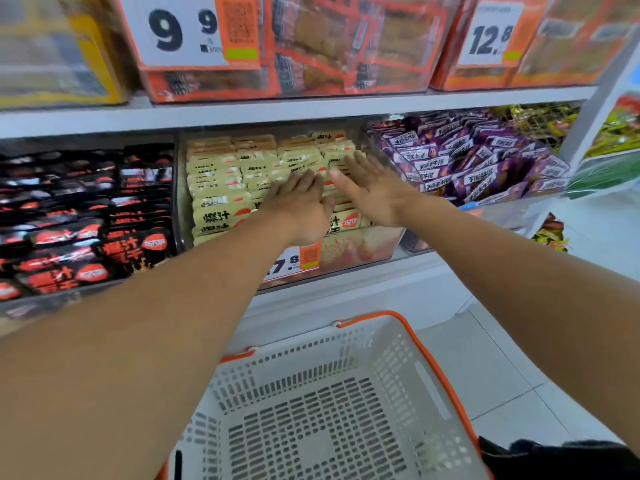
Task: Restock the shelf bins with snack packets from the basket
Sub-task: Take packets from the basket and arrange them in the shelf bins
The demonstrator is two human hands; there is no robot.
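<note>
Rows of beige snack packets fill the clear middle bin on the lower shelf. My left hand lies flat on the packets at the bin's centre, fingers together and pointing away. My right hand rests palm down just to its right, fingers spread over the packets. Neither hand holds a packet. Below my arms stands the white perforated basket with an orange rim; its inside shows only bare plastic.
A bin of black-and-red packets sits left of the middle bin, a bin of purple packets to its right. Orange boxes and price tags line the upper shelf. White floor tiles lie right of the basket.
</note>
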